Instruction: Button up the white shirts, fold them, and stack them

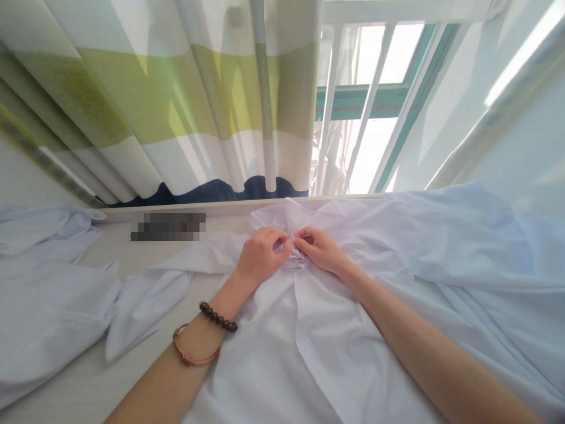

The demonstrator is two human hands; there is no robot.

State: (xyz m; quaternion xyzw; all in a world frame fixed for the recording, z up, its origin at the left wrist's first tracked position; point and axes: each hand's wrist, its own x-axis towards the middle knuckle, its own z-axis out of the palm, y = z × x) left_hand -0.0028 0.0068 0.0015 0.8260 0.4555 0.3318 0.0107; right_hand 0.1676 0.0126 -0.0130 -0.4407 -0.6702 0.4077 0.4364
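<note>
The left hand [260, 254] is pinching the placket of a white button-up shirt [286, 347] just under its collar [286, 215], fingers curled tight on the cloth. The right hand [321, 248] is gripping the opposite edge, fingertips almost touching the left's. The shirt is lying flat, front up, on a pale table [83, 383], smooth and thin. A beaded bracelet [218, 317] and a copper bangle [192, 352] are circling the left wrist. Crumpled white garments [44, 294] are lying left; a striped curtain [176, 106] is hanging behind.

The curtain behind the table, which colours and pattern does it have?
The curtain has broad horizontal bands of white and yellow-green, with a wavy dark blue hem, seen in the head view.
</note>
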